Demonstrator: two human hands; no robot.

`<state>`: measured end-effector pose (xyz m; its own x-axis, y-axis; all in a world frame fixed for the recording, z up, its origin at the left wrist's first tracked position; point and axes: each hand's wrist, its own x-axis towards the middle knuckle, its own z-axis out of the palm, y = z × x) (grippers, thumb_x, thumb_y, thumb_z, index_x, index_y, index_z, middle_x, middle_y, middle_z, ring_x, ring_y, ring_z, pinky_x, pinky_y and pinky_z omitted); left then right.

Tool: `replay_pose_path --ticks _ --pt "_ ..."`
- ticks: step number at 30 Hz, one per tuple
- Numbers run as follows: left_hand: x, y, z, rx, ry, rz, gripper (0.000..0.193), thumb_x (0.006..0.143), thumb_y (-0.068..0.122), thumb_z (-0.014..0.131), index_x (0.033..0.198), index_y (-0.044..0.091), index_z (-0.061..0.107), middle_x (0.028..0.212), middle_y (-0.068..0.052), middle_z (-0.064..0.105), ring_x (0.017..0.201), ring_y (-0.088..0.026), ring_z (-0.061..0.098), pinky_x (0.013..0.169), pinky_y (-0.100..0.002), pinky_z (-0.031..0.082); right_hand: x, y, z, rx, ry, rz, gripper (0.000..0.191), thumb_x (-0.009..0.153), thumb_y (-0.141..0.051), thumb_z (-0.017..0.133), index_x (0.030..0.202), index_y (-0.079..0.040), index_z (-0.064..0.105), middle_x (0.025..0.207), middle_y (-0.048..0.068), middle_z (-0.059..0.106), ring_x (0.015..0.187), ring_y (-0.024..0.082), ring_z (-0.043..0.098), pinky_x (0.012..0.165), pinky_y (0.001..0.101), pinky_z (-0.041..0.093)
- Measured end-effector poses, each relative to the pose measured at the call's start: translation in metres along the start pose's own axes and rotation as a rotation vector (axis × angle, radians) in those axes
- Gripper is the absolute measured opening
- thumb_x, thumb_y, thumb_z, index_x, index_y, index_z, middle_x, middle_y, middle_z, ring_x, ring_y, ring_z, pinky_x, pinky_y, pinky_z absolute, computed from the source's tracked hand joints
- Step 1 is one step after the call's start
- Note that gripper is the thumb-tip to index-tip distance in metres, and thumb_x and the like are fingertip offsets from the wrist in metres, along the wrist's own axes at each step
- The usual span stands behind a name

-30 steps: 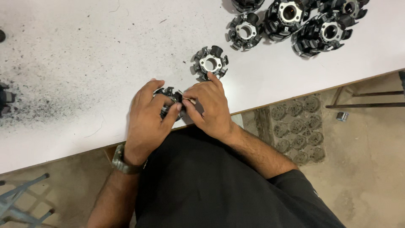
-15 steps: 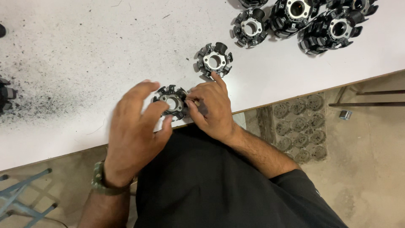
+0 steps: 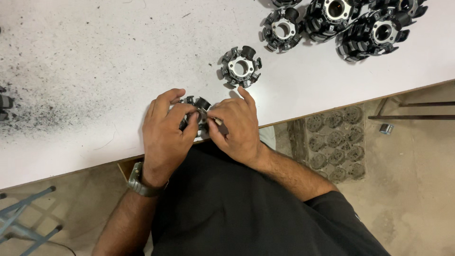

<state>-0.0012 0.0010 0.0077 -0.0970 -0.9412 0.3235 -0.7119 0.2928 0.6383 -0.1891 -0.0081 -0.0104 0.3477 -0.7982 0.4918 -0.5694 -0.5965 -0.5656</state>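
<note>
At the near edge of the white table (image 3: 95, 71), both hands close around a small black toothed ring part (image 3: 196, 106) with a metal centre — most of it hidden under the fingers. The left hand (image 3: 163, 135) curls over its left side, fingertips pinching its top; the right hand (image 3: 237, 128) grips its right side, index finger stretched out flat on the table. Just beyond lies a second, similar ring part (image 3: 240, 67), apart from the fingers. Further off, at the far right corner, sits a cluster of like parts (image 3: 341, 19). Dark dust (image 3: 42, 104) speckles the table's left side — well clear of the hands.
</note>
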Motion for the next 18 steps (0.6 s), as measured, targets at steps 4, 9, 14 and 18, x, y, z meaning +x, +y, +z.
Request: replay_pose_path --ticks 4,9,14,18 --pt "-0.001 -0.003 0.002 -0.023 0.044 0.034 0.016 0.086 0.006 0.078 0.101 0.007 0.073 0.132 -0.012 0.064 0.115 -0.031 0.062 0.096 -0.045 0.051 0.005 -0.002 -0.003 -0.02 -0.013 -0.039 0.027 0.087 -0.003 0.078 0.109 -0.008 0.064 0.103 0.006 0.066 0.105 0.025 0.064 0.122 0.0526 0.033" --pt "-0.002 -0.005 0.005 0.004 0.014 0.052 0.016 0.082 0.005 0.078 0.096 0.008 0.073 0.13 -0.012 0.064 0.118 -0.032 0.061 0.099 -0.046 0.049 0.013 -0.004 -0.009 -0.011 -0.073 -0.021 0.024 0.087 -0.006 0.078 0.107 -0.008 0.065 0.095 0.007 0.063 0.1 0.033 0.062 0.114 0.0513 0.043" --pt "-0.004 -0.002 0.015 -0.012 0.023 0.035 0.014 0.084 0.006 0.078 0.095 0.007 0.069 0.131 -0.012 0.064 0.12 -0.03 0.06 0.101 -0.046 0.047 0.019 -0.002 -0.015 0.064 -0.155 0.033 0.018 0.091 -0.008 0.076 0.104 -0.008 0.065 0.084 0.005 0.06 0.083 0.026 0.063 0.111 0.0523 0.049" --pt "-0.006 -0.002 0.025 0.035 0.097 0.002 0.014 0.085 0.004 0.077 0.092 0.006 0.066 0.129 -0.011 0.064 0.122 -0.031 0.059 0.104 -0.048 0.044 0.017 -0.002 -0.014 0.078 -0.165 0.051 0.016 0.091 -0.006 0.076 0.103 -0.007 0.066 0.083 0.004 0.061 0.08 0.024 0.064 0.108 0.0526 0.05"
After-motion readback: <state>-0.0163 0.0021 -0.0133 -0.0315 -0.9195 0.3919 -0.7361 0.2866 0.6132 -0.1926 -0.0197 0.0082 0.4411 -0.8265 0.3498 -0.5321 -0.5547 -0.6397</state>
